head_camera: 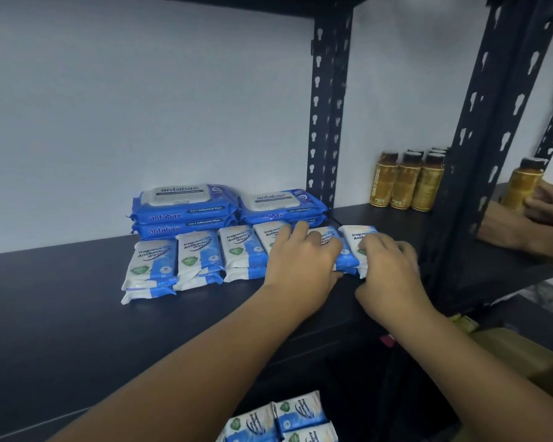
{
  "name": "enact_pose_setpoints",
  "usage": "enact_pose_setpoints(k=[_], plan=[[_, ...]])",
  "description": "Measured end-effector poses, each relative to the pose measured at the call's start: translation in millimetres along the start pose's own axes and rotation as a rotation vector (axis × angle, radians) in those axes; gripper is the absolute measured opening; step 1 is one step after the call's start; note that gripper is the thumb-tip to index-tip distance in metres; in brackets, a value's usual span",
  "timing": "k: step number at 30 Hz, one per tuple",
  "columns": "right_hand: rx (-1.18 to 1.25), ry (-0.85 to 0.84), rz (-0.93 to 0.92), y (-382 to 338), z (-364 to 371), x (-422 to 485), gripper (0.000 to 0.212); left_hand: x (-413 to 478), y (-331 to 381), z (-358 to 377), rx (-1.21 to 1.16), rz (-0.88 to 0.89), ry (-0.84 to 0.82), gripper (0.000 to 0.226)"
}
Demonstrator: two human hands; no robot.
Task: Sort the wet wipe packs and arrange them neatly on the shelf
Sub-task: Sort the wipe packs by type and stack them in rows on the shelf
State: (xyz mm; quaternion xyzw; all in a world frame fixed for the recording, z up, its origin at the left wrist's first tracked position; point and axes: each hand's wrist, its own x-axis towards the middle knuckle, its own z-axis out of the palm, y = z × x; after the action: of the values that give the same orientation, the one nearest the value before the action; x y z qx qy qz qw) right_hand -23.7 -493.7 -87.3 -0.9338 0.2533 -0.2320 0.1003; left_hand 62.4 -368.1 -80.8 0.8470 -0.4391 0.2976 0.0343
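Small wipe packs in a row on shelf

I record the row stacked two deep, just in front of two stacks of large blue packs. The left hand grips the row's right part, fingers bent over the tops, thumb at the front edge. The right hand curls round the end stack. Gold bottles stand farther right.

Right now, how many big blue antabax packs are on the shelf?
4 on the shelf: left top pack, left lower pack beneath, right top pack, right lower pack beneath, mostly hidden by small packs. More may sit behind.
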Motion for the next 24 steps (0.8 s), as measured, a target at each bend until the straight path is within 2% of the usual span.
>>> enact_pose_setpoints(k=[3, 6, 12, 17, 19, 22, 24], plan=[[-0.051, 0.015, 0.038, -5.8, 3.3, 15.9, 0.04, 8.7, 0.6, 3.5, 0.033, -0.055, -0.03, 0.046], [-0.012, 0.013, -0.003, -9.9, 12.7, 32.3, 0.033, 11.6, 2.3, 5.9, 0.06, -0.106, -0.078, 0.046], [0.035, -0.035, -0.098, -10.4, 24.3, 58.7, 0.042, 14.4, -3.7, 11.4, 0.095, -0.228, -0.189, 0.054], [0.041, -0.034, -0.119, -5.7, 33.9, 66.0, 0.045, 18.7, -3.8, 14.2, 0.096, -0.242, -0.234, 0.057], [0.055, 0.003, -0.123, -3.7, 36.2, 66.9, 0.052, 17.8, -4.6, 16.8, 0.089, -0.241, -0.219, 0.059], [0.113, 0.148, -0.131, -3.7, 33.2, 57.4, 0.067, 10.1, -6.0, 11.6, 0.069, -0.199, -0.181, 0.063], [0.227, 0.267, -0.151, -6.3, 23.6, 38.2, 0.066, -4.2, -6.3, 3.5, 0.042, -0.153, -0.137, 0.065]])
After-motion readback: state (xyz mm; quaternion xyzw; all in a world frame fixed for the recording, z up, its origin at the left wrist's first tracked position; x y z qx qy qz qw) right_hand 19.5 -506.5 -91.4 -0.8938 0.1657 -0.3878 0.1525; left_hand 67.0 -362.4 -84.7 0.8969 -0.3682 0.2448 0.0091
